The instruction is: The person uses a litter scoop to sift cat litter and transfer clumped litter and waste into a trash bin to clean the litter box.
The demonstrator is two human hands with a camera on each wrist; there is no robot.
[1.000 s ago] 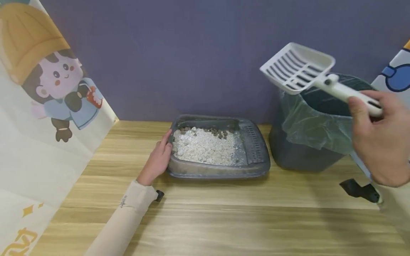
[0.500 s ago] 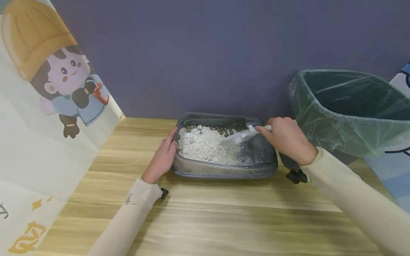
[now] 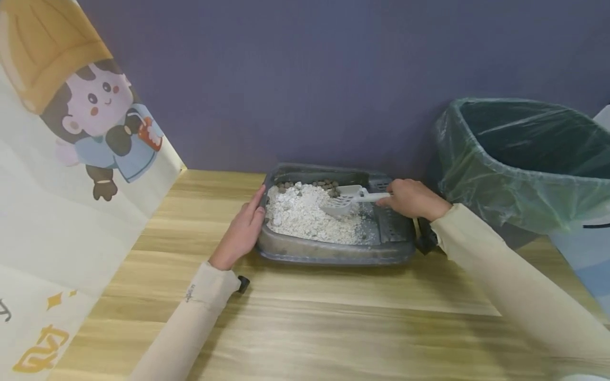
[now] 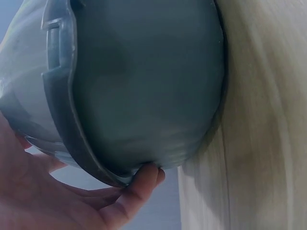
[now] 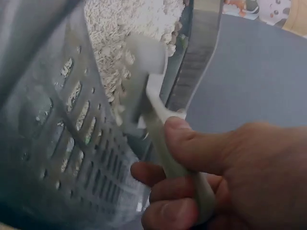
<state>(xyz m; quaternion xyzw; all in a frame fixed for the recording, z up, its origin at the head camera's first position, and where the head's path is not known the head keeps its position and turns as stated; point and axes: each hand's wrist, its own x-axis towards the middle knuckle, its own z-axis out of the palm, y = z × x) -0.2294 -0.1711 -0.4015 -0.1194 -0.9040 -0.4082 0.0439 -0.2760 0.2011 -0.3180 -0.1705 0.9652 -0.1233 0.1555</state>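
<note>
A grey litter box (image 3: 333, 253) sits on the wooden surface against the wall, holding pale litter (image 3: 305, 214) with dark round clumps (image 3: 325, 184) along its back edge. My left hand (image 3: 242, 232) grips the box's left end; in the left wrist view, thumb and fingers curl over the rim from both sides. With my right hand (image 3: 413, 198) I hold a white slotted litter scoop (image 3: 342, 207) by its handle. The scoop's head lies in the litter near the back right, beside the clumps. In the right wrist view, fingers wrap the handle (image 5: 168, 155) and the scoop head is blurred.
A bin with a green-tinted plastic liner (image 3: 519, 196) stands right of the box, behind my right forearm. A slotted step (image 5: 76, 124) fills the box's right end. The purple wall (image 3: 310, 79) rises directly behind; a cartoon-printed panel (image 3: 43, 211) borders the left.
My right hand has brought the scoop from beside the bin down and left into the box, then a little deeper toward the back clumps. The left hand keeps its hold on the box.
</note>
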